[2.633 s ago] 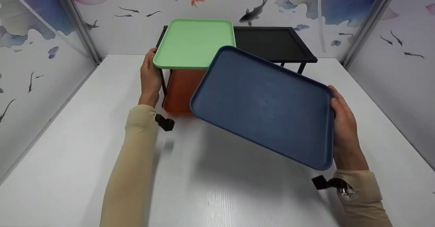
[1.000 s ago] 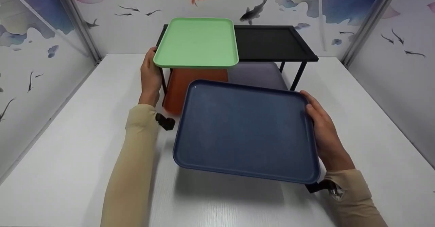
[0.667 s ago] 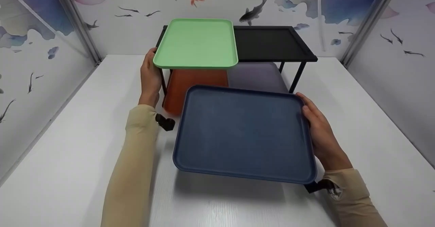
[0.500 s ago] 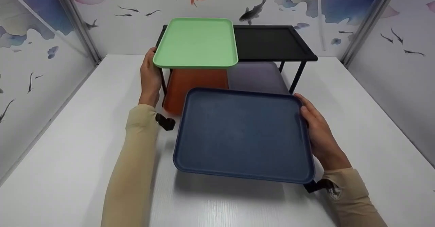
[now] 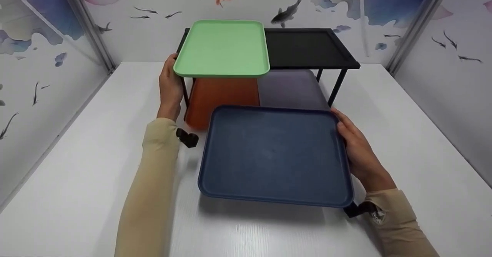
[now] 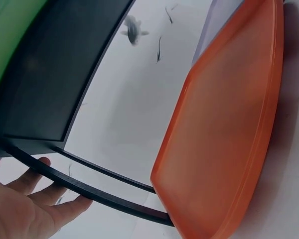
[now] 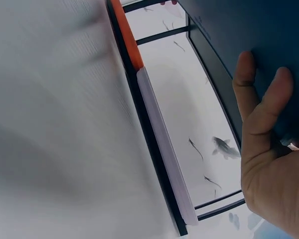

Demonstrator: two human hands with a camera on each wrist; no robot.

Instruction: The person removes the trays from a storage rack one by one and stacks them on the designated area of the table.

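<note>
In the head view my right hand grips the right edge of a navy blue tray, thumb on top. The right wrist view shows fingers of that hand spread under the tray's underside. The tray hangs above the table, face up and slightly tilted, in front of a black two-tier rack. My left hand holds the rack's left side, with its fingers against a leg. A light green tray lies on the left of the top tier. Below are an orange tray and a lilac tray, side by side.
The rack stands on a white table close to the back wall, which bears painted fish. Side walls enclose the table left and right. A small black camera is strapped to the left wrist, another to the right.
The navy tray has come down toward me and leftward, turning nearly level, and the lilac tray has come into sight. Lately it sinks only slightly. My left hand stays on the rack.
</note>
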